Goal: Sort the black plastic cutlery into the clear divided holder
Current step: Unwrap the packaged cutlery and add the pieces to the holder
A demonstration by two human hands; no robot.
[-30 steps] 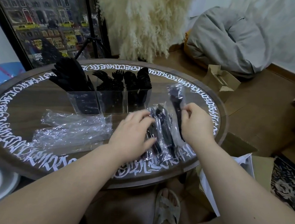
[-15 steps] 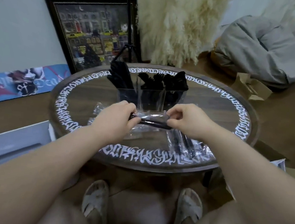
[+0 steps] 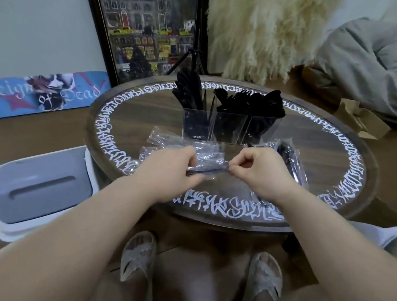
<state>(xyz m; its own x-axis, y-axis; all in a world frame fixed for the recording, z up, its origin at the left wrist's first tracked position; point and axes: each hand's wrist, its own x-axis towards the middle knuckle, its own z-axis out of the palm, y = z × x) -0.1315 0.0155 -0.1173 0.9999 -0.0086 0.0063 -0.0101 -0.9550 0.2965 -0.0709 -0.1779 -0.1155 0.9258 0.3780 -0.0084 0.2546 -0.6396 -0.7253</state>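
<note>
- The round wooden table (image 3: 148, 112), ringed with white script, fills the middle of the room; a grey beanbag (image 3: 377, 65), a shaggy cream fur (image 3: 263, 31) and a framed street painting (image 3: 145, 30) stand behind it.
- A white lidded bin (image 3: 38, 189) sits on the floor to the table's left.
- The clear divided holder (image 3: 228, 126) stands at the table's middle, three compartments in a row, each packed with upright black cutlery (image 3: 190, 92).
- Empty clear wrappers (image 3: 164, 140) lie crumpled in front of the holder; more wrapped black pieces (image 3: 290, 158) lie to the right.
- The left hand (image 3: 167, 166) and right hand (image 3: 260, 172) each pinch one end of a wrapped cutlery piece (image 3: 205, 171), held level above the table's near side.
</note>
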